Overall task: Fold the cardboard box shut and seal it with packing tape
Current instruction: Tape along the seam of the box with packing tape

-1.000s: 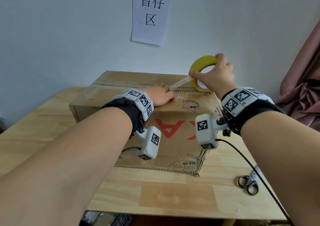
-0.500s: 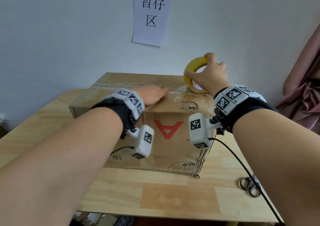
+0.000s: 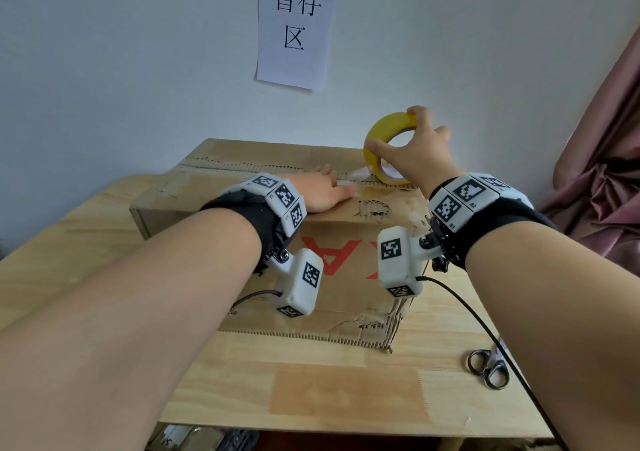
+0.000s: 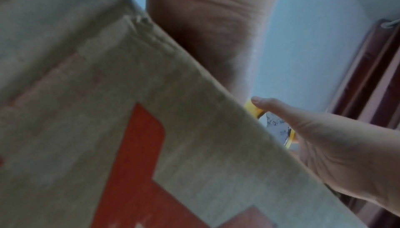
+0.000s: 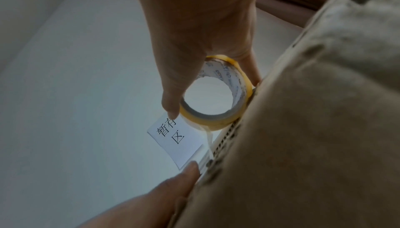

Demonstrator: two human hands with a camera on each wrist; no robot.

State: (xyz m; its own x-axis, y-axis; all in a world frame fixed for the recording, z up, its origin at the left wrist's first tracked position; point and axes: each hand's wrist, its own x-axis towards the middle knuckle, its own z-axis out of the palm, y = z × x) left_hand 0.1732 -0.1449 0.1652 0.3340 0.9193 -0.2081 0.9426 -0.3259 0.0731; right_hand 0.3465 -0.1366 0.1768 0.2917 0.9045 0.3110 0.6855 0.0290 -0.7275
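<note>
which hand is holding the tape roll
The right hand grips the yellow tape roll; the left hand lies flat on the cardboard box.

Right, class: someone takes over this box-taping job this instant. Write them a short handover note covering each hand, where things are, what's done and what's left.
Left hand: flat on top of the cardboard box, fingers straight, pressing down the tape end at the centre seam.
Right hand: grips the yellow packing tape roll, standing on edge on the box's right part, with a short strip stretched toward the left fingers.
The box sits on the wooden table; scissors lie to its right.
Done: flaps folded shut, tape started.
Left: probably run tape along the rest of the seam, press it down, cut with the scissors.
</note>
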